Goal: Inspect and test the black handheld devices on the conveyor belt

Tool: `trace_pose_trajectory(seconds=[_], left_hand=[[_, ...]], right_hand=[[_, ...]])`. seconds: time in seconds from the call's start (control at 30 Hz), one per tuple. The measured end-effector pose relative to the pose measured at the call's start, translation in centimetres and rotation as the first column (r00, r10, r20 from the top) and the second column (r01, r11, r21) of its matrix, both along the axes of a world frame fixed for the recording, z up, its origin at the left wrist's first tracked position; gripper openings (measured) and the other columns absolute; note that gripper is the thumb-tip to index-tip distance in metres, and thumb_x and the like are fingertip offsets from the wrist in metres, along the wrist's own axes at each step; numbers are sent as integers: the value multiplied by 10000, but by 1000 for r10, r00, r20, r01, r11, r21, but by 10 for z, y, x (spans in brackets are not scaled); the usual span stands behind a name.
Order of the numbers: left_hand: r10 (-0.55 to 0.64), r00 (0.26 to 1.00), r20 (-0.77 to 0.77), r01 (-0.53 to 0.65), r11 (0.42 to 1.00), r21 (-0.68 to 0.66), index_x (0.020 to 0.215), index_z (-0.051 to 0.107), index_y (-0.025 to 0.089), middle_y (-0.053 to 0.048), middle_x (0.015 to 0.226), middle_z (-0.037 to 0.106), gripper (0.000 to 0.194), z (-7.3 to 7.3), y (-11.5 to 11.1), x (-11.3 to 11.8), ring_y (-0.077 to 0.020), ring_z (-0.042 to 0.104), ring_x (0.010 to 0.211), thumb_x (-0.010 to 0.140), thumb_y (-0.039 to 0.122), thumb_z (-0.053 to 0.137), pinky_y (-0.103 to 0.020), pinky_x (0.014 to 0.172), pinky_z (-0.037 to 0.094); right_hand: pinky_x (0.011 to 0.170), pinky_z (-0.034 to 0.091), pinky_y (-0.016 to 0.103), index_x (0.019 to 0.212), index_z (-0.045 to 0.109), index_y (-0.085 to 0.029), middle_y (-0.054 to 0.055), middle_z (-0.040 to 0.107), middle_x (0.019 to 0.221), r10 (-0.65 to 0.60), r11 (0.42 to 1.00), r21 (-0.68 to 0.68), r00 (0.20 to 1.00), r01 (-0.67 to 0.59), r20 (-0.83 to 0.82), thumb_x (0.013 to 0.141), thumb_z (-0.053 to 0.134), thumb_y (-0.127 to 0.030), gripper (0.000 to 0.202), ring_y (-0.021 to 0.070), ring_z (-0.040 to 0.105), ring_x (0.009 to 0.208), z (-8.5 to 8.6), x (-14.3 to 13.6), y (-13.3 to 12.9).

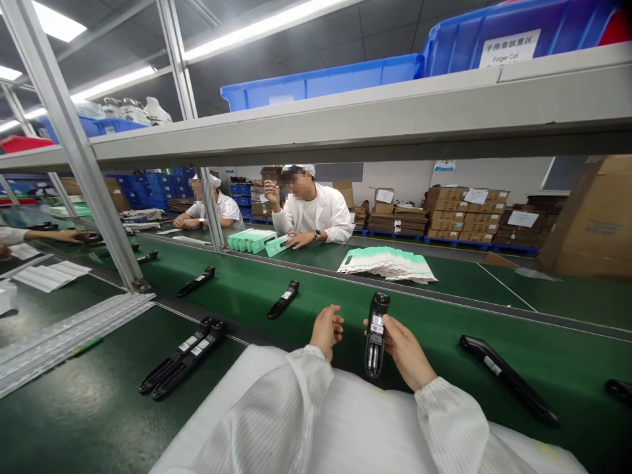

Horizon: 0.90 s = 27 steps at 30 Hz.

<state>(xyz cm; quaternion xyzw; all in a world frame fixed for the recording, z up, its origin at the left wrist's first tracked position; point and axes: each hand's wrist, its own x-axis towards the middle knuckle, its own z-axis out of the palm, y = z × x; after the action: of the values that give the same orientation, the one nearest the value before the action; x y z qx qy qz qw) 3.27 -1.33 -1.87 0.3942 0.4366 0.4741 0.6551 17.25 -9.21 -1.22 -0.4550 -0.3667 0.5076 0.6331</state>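
My right hand (405,350) grips a black handheld device (376,334) from its right side. The device stands nearly upright, its back facing me, with a white label and an uncovered battery bay where silvery batteries show. To the left of it, my left hand (326,331) is held in the air with fingers loosely bent and apart, touching nothing. Similar black devices lie on the green belt: one (283,300) beyond my left hand, another (196,282) farther left, and a longer one (508,378) to my right. Two more devices (185,359) lie side by side on the left worktop.
A grey shelf (316,135) with blue bins (336,82) crosses above the belt, held by a metal post (93,191). Across the belt, a co-worker (316,210) sits by green-and-white boxes (251,241). A fanned stack of cartons (388,263) lies opposite me. Clear plastic strips (64,336) lie left.
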Motion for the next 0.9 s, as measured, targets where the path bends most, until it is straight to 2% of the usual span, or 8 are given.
trace_pose_trajectory(seconds=[0.1, 0.2, 0.33, 0.47, 0.6, 0.73, 0.83, 0.9], left_hand=[[-20, 1000, -16, 20, 1000, -10, 929, 536, 166, 35, 665, 473, 300, 1, -2, 0, -40, 395, 462, 713, 372, 510, -170, 430, 277], [-66, 994, -83, 69, 997, 31, 896, 555, 170, 33, 661, 480, 251, 0, -5, 3, -39, 399, 463, 701, 323, 518, -168, 421, 265], [-154, 967, -204, 178, 978, 107, 837, 565, 165, 28, 639, 492, 216, -5, -6, 7, -44, 403, 457, 705, 332, 526, -171, 409, 251], [-213, 908, -361, 303, 928, 216, 817, 565, 159, 20, 632, 506, 207, -13, -7, 11, -56, 409, 456, 738, 338, 499, -182, 417, 269], [-114, 767, -631, 442, 808, 391, 862, 589, 177, -10, 667, 554, 220, -12, -6, 8, -109, 490, 561, 793, 298, 418, -232, 538, 380], [274, 512, -814, 547, 627, 555, 1062, 558, 198, -78, 967, 590, 317, -4, 10, -14, -222, 495, 974, 756, 225, 479, -326, 840, 371], [356, 394, -847, 400, 763, 507, 1215, 447, 164, -135, 1234, 459, 484, -1, 32, -38, -275, 350, 1177, 734, 160, 502, -385, 967, 265], [277, 418, -865, 259, 877, 405, 1220, 434, 150, -160, 1253, 441, 509, -3, 45, -51, -300, 305, 1217, 717, 97, 499, -432, 988, 215]], right_hand=[[624, 453, 307, 871, 593, -193, 63, 681, 845, -6, 992, -122, 998, 14, 66, 689, 535, -598, 448, 204, 625, 689, -9, 5, 5], [586, 443, 299, 830, 560, -195, 46, 665, 784, -63, 976, -170, 922, 137, 383, 730, 463, -569, 399, 183, 607, 613, -23, 17, 12], [727, 432, 358, 1012, 538, -214, 66, 633, 903, -98, 961, -114, 697, 251, 710, 709, 526, -347, 331, 242, 599, 801, -39, 35, 18], [872, 380, 409, 1121, 522, -135, 159, 557, 1096, -48, 964, -36, 304, 263, 951, 755, 421, -235, 392, 300, 524, 1013, -46, 44, 18], [864, 397, 445, 1184, 473, -126, 168, 493, 1209, -218, 942, 170, 140, 291, 966, 795, 375, -275, 428, 321, 463, 1093, -40, 37, 14], [851, 422, 433, 1097, 522, -228, 97, 539, 1136, -358, 931, 333, 193, 151, 913, 826, 373, -342, 329, 270, 493, 1047, -29, 21, 7], [872, 420, 427, 981, 576, -257, 76, 554, 1083, -344, 937, 345, 268, 45, 900, 839, 392, -375, 261, 249, 506, 1026, -24, 8, 3], [887, 416, 431, 954, 591, -261, 74, 549, 1086, -320, 943, 331, 289, 12, 902, 840, 401, -392, 258, 248, 503, 1037, -22, 3, 0]])
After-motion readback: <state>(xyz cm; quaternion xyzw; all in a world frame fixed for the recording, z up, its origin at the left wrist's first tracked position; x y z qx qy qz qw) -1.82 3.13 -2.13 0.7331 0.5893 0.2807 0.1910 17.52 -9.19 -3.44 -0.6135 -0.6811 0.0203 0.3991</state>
